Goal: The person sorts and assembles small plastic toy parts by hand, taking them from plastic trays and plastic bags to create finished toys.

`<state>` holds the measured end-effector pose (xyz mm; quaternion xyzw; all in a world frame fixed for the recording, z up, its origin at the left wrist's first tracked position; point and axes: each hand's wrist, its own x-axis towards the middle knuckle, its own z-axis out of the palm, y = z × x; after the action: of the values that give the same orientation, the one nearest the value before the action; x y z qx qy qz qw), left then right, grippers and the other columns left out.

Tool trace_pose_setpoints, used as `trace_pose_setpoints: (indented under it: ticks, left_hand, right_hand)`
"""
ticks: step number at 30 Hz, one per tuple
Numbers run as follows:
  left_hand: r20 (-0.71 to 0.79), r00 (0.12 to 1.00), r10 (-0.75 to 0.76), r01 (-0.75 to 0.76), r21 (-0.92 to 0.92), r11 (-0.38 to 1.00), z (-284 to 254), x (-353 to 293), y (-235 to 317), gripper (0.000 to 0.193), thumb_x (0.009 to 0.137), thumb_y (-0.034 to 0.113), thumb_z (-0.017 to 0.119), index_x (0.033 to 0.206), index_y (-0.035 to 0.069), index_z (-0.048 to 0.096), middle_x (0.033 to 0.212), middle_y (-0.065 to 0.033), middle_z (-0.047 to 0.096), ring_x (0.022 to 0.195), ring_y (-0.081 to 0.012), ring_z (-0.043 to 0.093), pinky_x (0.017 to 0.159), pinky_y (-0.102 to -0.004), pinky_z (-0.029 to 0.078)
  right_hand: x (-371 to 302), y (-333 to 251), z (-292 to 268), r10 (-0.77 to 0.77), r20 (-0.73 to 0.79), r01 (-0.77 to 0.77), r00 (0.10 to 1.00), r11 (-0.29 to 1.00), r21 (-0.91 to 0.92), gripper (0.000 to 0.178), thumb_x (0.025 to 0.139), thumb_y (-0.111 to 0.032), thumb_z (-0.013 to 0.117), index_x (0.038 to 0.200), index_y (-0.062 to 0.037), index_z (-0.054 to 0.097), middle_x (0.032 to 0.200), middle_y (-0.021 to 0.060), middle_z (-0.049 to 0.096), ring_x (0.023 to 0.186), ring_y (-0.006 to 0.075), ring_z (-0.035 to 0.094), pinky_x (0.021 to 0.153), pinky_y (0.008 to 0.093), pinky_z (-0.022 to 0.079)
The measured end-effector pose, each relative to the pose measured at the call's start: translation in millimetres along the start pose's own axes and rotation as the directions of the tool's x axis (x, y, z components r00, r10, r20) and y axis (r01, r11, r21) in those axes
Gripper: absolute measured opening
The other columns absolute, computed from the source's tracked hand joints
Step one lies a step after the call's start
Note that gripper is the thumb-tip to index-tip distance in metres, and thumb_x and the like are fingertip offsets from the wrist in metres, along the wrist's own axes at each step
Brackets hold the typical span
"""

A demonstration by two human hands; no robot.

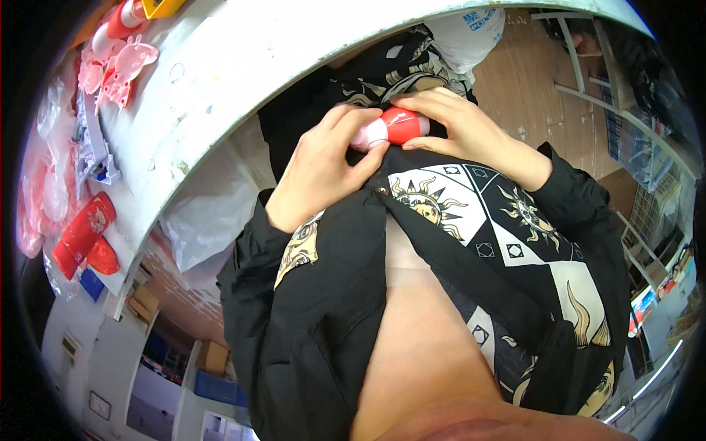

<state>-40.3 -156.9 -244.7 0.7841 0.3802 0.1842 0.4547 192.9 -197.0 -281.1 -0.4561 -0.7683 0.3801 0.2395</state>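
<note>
Close to my body, just off the table's edge, both hands hold a small rounded plastic piece (404, 126), red with a pale pink end. My left hand (323, 158) is closed on the pale pink end, thumb below and fingers above. From the other side, my right hand (465, 131) grips the red end between its thumb and bent fingers. The fingers hide part of the piece. Dark patterned cloth lies on my lap right behind it.
The white curved table (243, 55) carries pink character-shaped plastic parts (121, 70), pale lilac parts (92, 140), a red package (84, 234) and clear bags (50, 165). A yellow container (162, 6) stands at its far end. A white plastic bag (465, 37) and metal racks (588, 92) lie beyond.
</note>
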Motion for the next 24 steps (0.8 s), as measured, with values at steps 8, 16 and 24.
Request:
trace_pose_setpoints:
  ticks: [8,16,24]
  left_hand:
    - [0.252,0.966,0.056,-0.105,0.186,0.977,-0.9,19.3,-3.3,0.033,0.079,0.023,0.073,0.096,-0.002,0.060,0.086,-0.0172,0.060,0.078,-0.0358,0.062,0.068,-0.0380,0.051]
    - [0.363,0.927,0.093,-0.181,0.214,0.960,6.6,22.7,-7.2,0.025,0.082,0.018,0.066,0.086,-0.005,0.056,0.079,-0.0188,0.056,0.073,-0.0360,0.060,0.065,-0.0406,0.049]
    - [0.390,0.917,0.082,-0.184,0.233,0.955,12.3,20.0,-4.4,0.025,0.080,0.017,0.067,0.087,-0.005,0.057,0.081,-0.0192,0.058,0.075,-0.0358,0.061,0.066,-0.0398,0.050]
  right_hand:
    - [1.3,4.7,5.1,0.035,0.148,-0.017,0.988,0.993,-0.119,0.057,0.079,-0.037,0.072,0.121,-0.0023,0.058,0.114,0.0139,0.063,0.103,0.0307,0.057,0.090,0.0385,0.046]
    - [-6.6,14.1,18.4,-0.008,0.102,0.014,0.995,0.998,-0.058,0.055,0.080,-0.037,0.070,0.120,-0.0017,0.058,0.113,0.0142,0.063,0.104,0.0307,0.057,0.090,0.0380,0.046]
    - [-11.2,13.5,21.1,-0.009,0.113,0.014,0.994,0.999,-0.042,0.050,0.081,-0.036,0.068,0.118,-0.0028,0.059,0.109,0.0143,0.064,0.103,0.0310,0.058,0.090,0.0387,0.046]
